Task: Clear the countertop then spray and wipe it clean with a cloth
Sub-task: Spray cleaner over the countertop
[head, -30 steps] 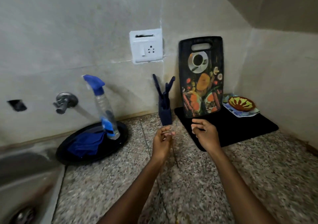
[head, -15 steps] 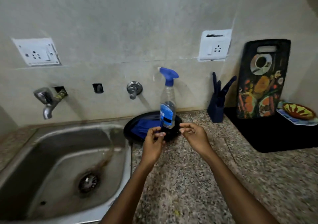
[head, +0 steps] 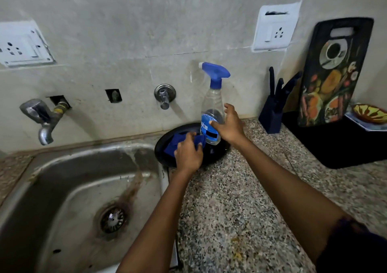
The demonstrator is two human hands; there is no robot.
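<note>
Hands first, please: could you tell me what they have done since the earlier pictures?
Both reached forward to the black tray: the left hand now grips the blue cloth, the right hand wraps round the spray bottle. The bottle stays upright on the tray.

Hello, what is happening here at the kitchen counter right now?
A person stands at a granite countertop beside a steel sink. The right hand closes around a spray bottle standing on a black plate. The left hand grips a blue cloth lying on that plate. No spraying or wiping shows yet.
</note>
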